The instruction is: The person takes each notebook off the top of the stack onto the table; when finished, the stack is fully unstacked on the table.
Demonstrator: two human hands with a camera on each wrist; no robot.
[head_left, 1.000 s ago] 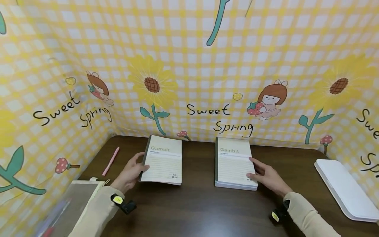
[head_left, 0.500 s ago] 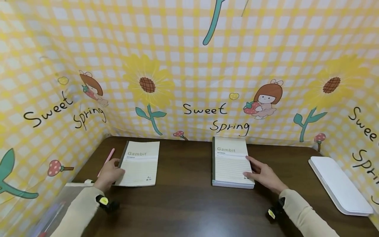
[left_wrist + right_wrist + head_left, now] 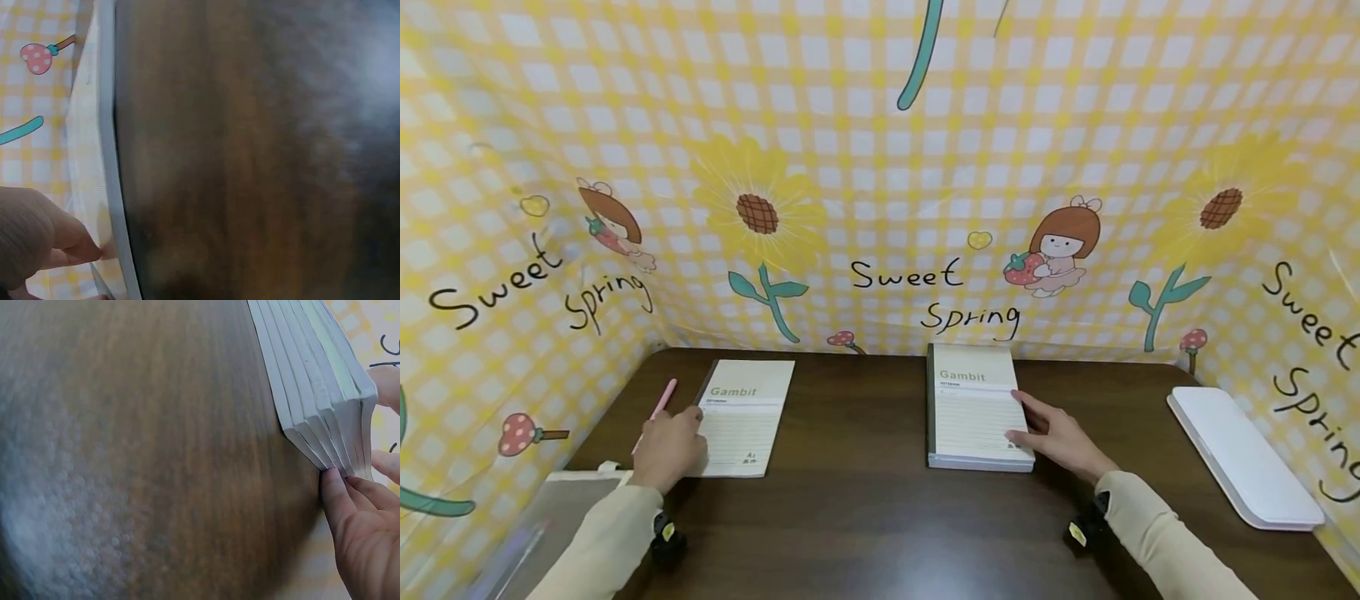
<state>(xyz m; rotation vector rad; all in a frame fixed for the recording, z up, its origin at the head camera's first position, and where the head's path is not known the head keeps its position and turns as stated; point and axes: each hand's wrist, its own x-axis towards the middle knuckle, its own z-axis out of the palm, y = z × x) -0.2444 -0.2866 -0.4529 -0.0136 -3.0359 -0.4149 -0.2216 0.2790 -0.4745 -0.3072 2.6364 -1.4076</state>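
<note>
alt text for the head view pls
A person's left hand rests on a single Gambit notebook while the right hand touches a stack of notebooks on a dark wooden table.

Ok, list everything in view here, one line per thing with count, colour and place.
single notebook: 1, cream cover, table left, flat.
notebook stack: several, cream, table centre-right.
pen: 1, pink, left of the single notebook.
white tray: 1, table right.
mesh pouch: 1, grey-beige, near left corner.
table: 1, dark brown wood.
backdrop: yellow check, sunflowers.
left hand: touches the single notebook's left edge.
right hand: touches the stack's right edge.
</note>
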